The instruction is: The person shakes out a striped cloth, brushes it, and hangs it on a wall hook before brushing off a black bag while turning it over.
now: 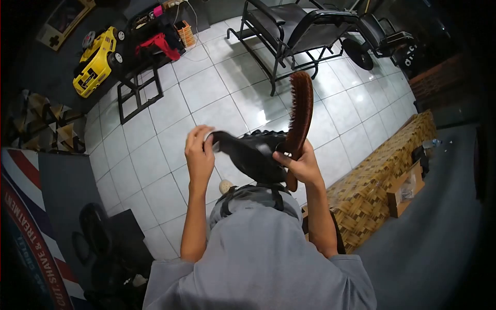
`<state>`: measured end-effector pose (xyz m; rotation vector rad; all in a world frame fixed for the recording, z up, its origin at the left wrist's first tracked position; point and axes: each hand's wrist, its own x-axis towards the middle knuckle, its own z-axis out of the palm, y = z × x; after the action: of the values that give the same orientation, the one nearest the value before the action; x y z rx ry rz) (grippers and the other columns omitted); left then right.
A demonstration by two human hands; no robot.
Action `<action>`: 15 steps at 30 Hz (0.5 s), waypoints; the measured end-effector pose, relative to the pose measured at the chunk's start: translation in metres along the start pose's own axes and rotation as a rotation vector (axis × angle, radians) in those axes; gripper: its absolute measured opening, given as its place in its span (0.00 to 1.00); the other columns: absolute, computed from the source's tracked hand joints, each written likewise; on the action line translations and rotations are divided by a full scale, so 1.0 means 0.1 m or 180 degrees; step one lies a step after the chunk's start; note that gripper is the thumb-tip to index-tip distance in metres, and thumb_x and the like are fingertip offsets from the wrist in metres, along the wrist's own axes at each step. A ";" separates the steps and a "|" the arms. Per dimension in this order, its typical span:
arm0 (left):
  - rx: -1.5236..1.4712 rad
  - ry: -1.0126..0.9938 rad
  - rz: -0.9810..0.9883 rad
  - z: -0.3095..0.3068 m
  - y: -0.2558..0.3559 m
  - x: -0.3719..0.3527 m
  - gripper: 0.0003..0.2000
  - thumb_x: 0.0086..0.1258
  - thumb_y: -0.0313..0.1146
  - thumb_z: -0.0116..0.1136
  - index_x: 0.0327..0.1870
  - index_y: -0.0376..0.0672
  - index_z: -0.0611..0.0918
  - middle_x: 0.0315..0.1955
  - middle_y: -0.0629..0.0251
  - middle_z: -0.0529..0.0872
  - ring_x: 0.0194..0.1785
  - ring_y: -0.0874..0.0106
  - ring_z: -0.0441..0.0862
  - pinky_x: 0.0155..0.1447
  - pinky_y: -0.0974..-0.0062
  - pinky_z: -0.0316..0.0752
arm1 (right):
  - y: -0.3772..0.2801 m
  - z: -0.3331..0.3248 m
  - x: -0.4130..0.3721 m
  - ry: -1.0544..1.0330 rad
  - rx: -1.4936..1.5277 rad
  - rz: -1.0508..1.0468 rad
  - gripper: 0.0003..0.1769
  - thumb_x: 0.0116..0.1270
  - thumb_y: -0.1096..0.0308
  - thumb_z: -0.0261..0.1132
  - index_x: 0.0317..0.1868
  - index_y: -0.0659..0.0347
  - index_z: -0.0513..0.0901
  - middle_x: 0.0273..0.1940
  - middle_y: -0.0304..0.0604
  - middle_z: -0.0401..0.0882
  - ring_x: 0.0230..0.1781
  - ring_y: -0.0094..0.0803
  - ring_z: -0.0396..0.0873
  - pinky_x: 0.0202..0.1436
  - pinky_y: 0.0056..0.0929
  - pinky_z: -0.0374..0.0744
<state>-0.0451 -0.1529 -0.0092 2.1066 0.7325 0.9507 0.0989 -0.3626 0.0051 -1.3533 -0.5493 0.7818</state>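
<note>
Left hand (200,150): fingers and thumb pinch the narrow end of a glossy black article (258,163), a pale edge (208,136) showing at the grip; motion blur prevents firmer identification. Right hand (306,164): closed around a brown curved brush (303,111), thumb against the article's other side. The article is located above the lap, between both hands.

Judgement on holding: the two-ended grip probably keeps the floppy-looking article spread and steady; the brush stands roughly upright, bristles facing left, perhaps so that one hand can manage both.

Placement: black reclining chair (294,26) stands on the tiled floor (170,139), well apart from the hands, presumably for legroom.

Writing: banner (26,217) at left reads "CUT, SHAVE & TREATMENT"; its second line is unclear. White lettering (410,55) at upper right is illegible. No brand readable on brush or article.
</note>
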 end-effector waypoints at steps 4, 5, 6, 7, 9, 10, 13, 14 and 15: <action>0.0200 -0.0067 -0.0675 0.14 -0.06 -0.10 0.11 0.65 0.29 0.59 0.45 0.35 0.76 0.39 0.56 0.79 0.40 0.64 0.78 0.45 0.66 0.74 | -0.07 0.16 0.01 0.0780 0.1108 -0.0117 0.15 0.62 0.78 0.65 0.44 0.63 0.67 0.33 0.34 0.67 0.29 0.21 0.75 0.30 0.31 0.89; 0.0006 -0.0752 -0.0961 0.15 -0.05 -0.18 0.13 0.65 0.31 0.60 0.47 0.35 0.76 0.43 0.56 0.80 0.42 0.64 0.78 0.45 0.67 0.74 | -0.06 0.14 0.01 0.0852 0.1151 -0.0054 0.13 0.64 0.79 0.62 0.44 0.61 0.67 0.32 0.33 0.66 0.28 0.20 0.74 0.33 0.31 0.89; -0.0185 -0.1434 -0.1237 0.18 -0.05 -0.27 0.15 0.65 0.32 0.62 0.48 0.36 0.75 0.47 0.56 0.80 0.45 0.65 0.79 0.45 0.68 0.74 | -0.07 0.14 -0.01 0.0927 0.1314 -0.0072 0.13 0.64 0.79 0.62 0.44 0.61 0.67 0.32 0.33 0.65 0.28 0.20 0.74 0.35 0.33 0.89; -0.0208 -0.1779 -0.0999 0.28 -0.07 -0.45 0.18 0.63 0.34 0.64 0.51 0.36 0.74 0.46 0.57 0.81 0.44 0.65 0.80 0.45 0.69 0.75 | -0.10 0.16 -0.03 0.1002 0.1481 -0.0087 0.13 0.64 0.79 0.62 0.44 0.61 0.67 0.32 0.33 0.65 0.28 0.20 0.74 0.37 0.35 0.89; -0.0584 -0.1851 -0.0919 0.55 0.06 -0.68 0.23 0.60 0.34 0.67 0.54 0.38 0.73 0.45 0.55 0.83 0.44 0.63 0.82 0.47 0.69 0.75 | -0.09 0.15 -0.10 0.0868 0.2026 -0.0167 0.14 0.64 0.81 0.61 0.45 0.60 0.66 0.34 0.34 0.65 0.30 0.22 0.75 0.45 0.43 0.87; -0.0939 -0.1581 -0.1078 0.70 0.18 -0.74 0.24 0.59 0.34 0.67 0.55 0.39 0.72 0.44 0.53 0.84 0.45 0.62 0.83 0.49 0.67 0.75 | -0.12 0.16 -0.14 0.0853 0.2013 -0.0198 0.14 0.64 0.81 0.60 0.46 0.60 0.66 0.35 0.34 0.66 0.30 0.23 0.76 0.45 0.45 0.87; -0.1056 -0.1160 -0.1295 0.89 0.11 -0.73 0.26 0.57 0.30 0.66 0.57 0.44 0.71 0.39 0.51 0.85 0.44 0.62 0.84 0.49 0.66 0.76 | -0.21 0.16 -0.24 0.1031 0.1795 -0.0369 0.16 0.64 0.82 0.59 0.48 0.60 0.66 0.37 0.36 0.67 0.32 0.26 0.77 0.46 0.48 0.87; -0.0941 -0.1090 -0.1320 0.90 0.11 -0.64 0.26 0.57 0.29 0.65 0.58 0.45 0.70 0.38 0.51 0.85 0.43 0.62 0.84 0.48 0.66 0.76 | -0.20 0.09 -0.26 0.1126 0.1572 -0.0653 0.16 0.64 0.82 0.60 0.49 0.60 0.66 0.37 0.36 0.68 0.31 0.25 0.77 0.42 0.43 0.88; -0.1006 -0.1186 -0.1614 0.82 0.09 -0.57 0.24 0.58 0.25 0.61 0.57 0.44 0.70 0.38 0.49 0.84 0.43 0.62 0.85 0.47 0.68 0.76 | -0.25 0.01 -0.29 0.1381 0.1332 -0.0713 0.16 0.64 0.82 0.59 0.48 0.60 0.66 0.36 0.36 0.69 0.31 0.24 0.77 0.40 0.40 0.88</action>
<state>-0.0110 -0.2289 -0.0646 1.6385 0.8043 0.3546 0.0844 -0.3850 0.0320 -1.0073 -0.1731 0.3728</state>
